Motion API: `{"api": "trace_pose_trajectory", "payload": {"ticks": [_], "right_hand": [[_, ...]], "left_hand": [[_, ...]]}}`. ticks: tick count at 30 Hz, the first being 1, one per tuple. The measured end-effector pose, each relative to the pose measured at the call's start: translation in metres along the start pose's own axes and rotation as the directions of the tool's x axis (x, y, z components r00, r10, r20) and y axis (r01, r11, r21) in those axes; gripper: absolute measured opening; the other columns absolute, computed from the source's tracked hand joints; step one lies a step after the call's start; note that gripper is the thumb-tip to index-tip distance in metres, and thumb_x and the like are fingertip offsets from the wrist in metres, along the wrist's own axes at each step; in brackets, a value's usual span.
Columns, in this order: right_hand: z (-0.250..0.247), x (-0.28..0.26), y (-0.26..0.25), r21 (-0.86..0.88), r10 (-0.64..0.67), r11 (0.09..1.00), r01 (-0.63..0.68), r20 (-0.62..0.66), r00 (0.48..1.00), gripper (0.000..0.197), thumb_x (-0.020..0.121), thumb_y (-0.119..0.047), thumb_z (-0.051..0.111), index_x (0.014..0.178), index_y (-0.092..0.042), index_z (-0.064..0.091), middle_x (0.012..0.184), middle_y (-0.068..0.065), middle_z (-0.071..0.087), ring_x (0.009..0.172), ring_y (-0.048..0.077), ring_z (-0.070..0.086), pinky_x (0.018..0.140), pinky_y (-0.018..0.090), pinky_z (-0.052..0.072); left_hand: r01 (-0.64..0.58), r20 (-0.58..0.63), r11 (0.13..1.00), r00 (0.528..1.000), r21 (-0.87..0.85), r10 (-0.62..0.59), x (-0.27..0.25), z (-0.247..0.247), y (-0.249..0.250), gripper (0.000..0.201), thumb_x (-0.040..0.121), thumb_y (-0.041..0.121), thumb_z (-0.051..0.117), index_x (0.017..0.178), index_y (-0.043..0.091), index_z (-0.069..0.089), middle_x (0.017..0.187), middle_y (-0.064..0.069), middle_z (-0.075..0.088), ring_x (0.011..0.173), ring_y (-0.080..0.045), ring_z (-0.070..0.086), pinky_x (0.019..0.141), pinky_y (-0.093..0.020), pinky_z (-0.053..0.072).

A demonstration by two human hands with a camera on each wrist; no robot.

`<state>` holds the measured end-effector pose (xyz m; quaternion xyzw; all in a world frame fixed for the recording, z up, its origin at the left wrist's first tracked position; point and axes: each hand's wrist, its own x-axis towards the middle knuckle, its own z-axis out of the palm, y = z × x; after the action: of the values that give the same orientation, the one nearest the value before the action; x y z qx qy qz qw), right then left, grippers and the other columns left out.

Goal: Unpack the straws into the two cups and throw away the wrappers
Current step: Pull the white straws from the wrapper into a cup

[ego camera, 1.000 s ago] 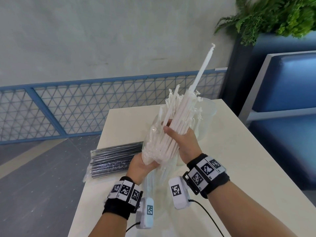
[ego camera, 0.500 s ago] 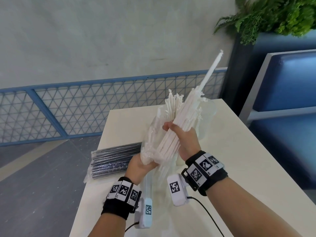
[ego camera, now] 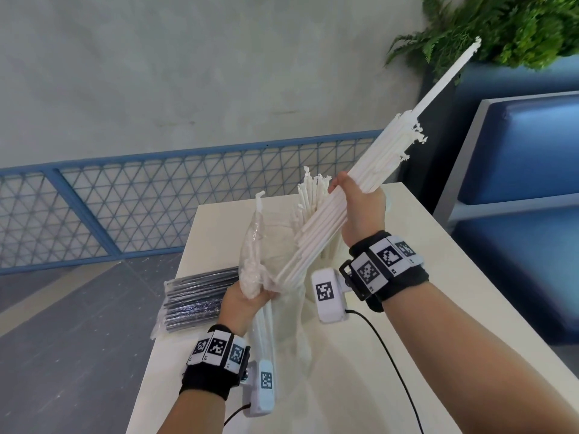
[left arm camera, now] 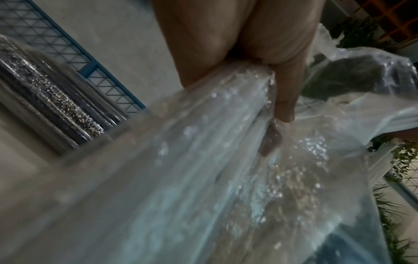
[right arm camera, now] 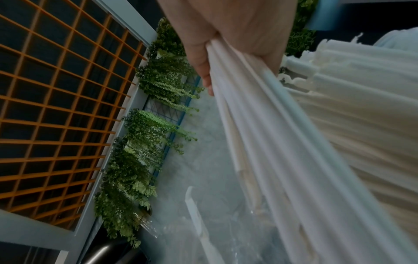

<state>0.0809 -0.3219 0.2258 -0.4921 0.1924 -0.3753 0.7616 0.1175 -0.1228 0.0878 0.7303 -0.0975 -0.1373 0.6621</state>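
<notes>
My right hand (ego camera: 360,200) grips a thick bundle of white paper-wrapped straws (ego camera: 369,170), slanted up to the right, its lower ends still inside a clear plastic wrapper (ego camera: 253,255). My left hand (ego camera: 244,299) grips that crumpled wrapper low down, and the bag hangs below it. One straw sticks out far above the rest. A few more white straws (ego camera: 310,192) stand behind the bundle. In the left wrist view the left hand (left arm camera: 260,75) clutches the clear wrapper (left arm camera: 203,142). In the right wrist view the right hand (right arm camera: 228,46) is wrapped round the straws (right arm camera: 282,134). The cups are hidden behind the wrapper.
A sealed pack of black straws (ego camera: 200,296) lies at the left edge of the cream table (ego camera: 438,277). A blue mesh fence (ego camera: 125,208) stands behind, a blue bench (ego camera: 526,189) at the right, and a green plant (ego camera: 501,23) above it.
My right hand has pulled the straw bundle up and to the right, most of its length out of the wrapper. My left hand stays low, holding the wrapper.
</notes>
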Motion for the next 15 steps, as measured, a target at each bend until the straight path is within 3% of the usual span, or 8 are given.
{"api": "trace_pose_trajectory", "payload": {"ticks": [4,6,8,9,11,13,15], "right_hand": [[0.002,0.007,-0.002,-0.059,-0.028,0.998,0.025,-0.041,0.999,0.007,0.078,-0.008,0.061,0.079,-0.002,0.056,0.064,0.005,0.060,0.056,0.012,0.056,0.058,0.027,0.047],[0.002,0.011,-0.007,-0.077,-0.054,0.996,0.049,-0.058,0.997,0.008,0.076,-0.009,0.062,0.078,-0.002,0.057,0.068,0.011,0.059,0.060,0.019,0.057,0.061,0.031,0.048],[0.002,0.015,-0.016,-0.108,-0.101,0.990,0.094,-0.070,0.992,0.009,0.077,-0.010,0.062,0.078,-0.002,0.057,0.066,0.009,0.058,0.058,0.019,0.056,0.057,0.030,0.048],[0.003,0.017,-0.022,-0.126,-0.131,0.985,0.121,-0.079,0.988,0.010,0.077,-0.011,0.062,0.078,-0.002,0.057,0.065,0.007,0.058,0.058,0.018,0.056,0.055,0.030,0.048],[0.005,0.021,-0.035,-0.163,-0.212,0.967,0.197,-0.081,0.974,0.019,0.074,-0.018,0.064,0.079,-0.001,0.058,0.071,0.008,0.061,0.065,0.021,0.059,0.061,0.033,0.050],[0.009,0.022,-0.045,-0.235,-0.305,0.930,0.283,-0.059,0.951,0.029,0.073,-0.022,0.066,0.089,0.002,0.060,0.076,-0.004,0.064,0.074,0.008,0.060,0.068,0.024,0.049],[0.014,0.019,-0.045,-0.297,-0.367,0.891,0.344,-0.024,0.930,0.030,0.079,-0.020,0.067,0.101,0.001,0.060,0.076,-0.016,0.060,0.072,-0.007,0.056,0.067,0.009,0.045]], "left_hand": [[0.020,-0.049,1.000,0.999,0.008,-0.020,0.003,0.000,-0.002,0.024,0.068,0.011,0.082,0.086,0.009,0.067,0.088,-0.010,0.069,0.086,-0.026,0.064,0.081,-0.034,0.050],[0.042,-0.087,0.999,0.995,0.028,-0.040,0.004,0.000,-0.001,0.017,0.072,0.007,0.078,0.078,0.013,0.064,0.080,-0.007,0.067,0.081,-0.025,0.062,0.077,-0.031,0.047],[0.067,-0.136,0.997,0.989,0.039,-0.061,0.007,-0.004,-0.004,0.017,0.072,0.008,0.078,0.070,0.012,0.062,0.073,-0.007,0.065,0.076,-0.025,0.061,0.071,-0.029,0.047],[0.072,-0.151,0.997,0.986,0.032,-0.067,0.009,-0.007,-0.005,0.020,0.069,0.014,0.081,0.070,0.009,0.062,0.073,-0.009,0.065,0.076,-0.026,0.063,0.071,-0.030,0.049],[0.064,-0.173,0.998,0.983,0.003,-0.062,0.011,-0.011,-0.007,0.044,0.054,0.030,0.086,0.078,0.000,0.066,0.081,-0.016,0.068,0.081,-0.029,0.065,0.076,-0.036,0.051],[0.049,-0.174,0.999,0.984,-0.001,-0.048,0.010,-0.011,-0.005,0.056,0.046,0.036,0.081,0.081,-0.004,0.065,0.083,-0.019,0.068,0.080,-0.029,0.064,0.074,-0.038,0.050],[0.035,-0.162,0.999,0.986,-0.006,-0.036,0.008,-0.008,-0.001,0.039,0.052,0.027,0.083,0.073,0.002,0.063,0.078,-0.015,0.065,0.078,-0.027,0.061,0.071,-0.035,0.047]]}}
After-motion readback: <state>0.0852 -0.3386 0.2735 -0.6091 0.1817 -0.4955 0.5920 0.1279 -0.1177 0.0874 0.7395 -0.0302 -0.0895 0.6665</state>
